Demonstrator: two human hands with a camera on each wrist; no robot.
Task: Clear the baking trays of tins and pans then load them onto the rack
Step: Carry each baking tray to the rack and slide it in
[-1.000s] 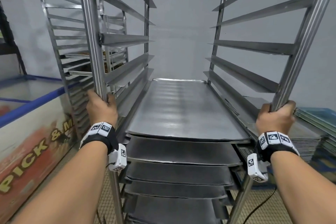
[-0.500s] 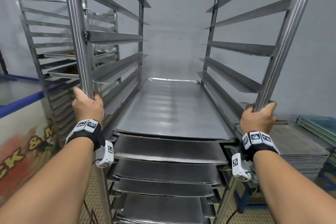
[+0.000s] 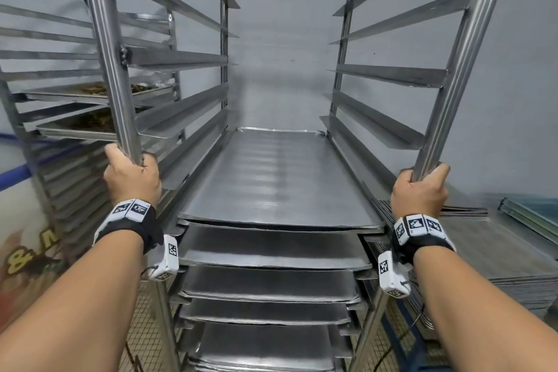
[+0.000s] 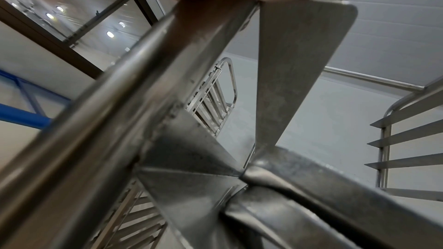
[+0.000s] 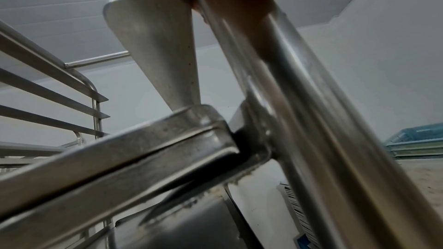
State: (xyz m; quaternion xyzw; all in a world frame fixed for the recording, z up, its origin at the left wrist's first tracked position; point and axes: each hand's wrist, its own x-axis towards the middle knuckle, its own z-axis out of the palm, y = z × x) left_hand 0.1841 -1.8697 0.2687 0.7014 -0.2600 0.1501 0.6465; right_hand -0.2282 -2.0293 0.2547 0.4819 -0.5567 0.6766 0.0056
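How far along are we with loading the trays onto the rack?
Done: at least five bare baking trays sit on the lower runners of the rack. In hand: left hand and right hand each grip a front post, carrying no tray. Left: the upper runners are unfilled, and a stack of trays waits on the right.

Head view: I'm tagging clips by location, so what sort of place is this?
Probably a commercial bakery or kitchen back room. Both hands hold a tall steel rack loaded with baking trays, a second rack carries trays of baked food, and more trays sit stacked at right.
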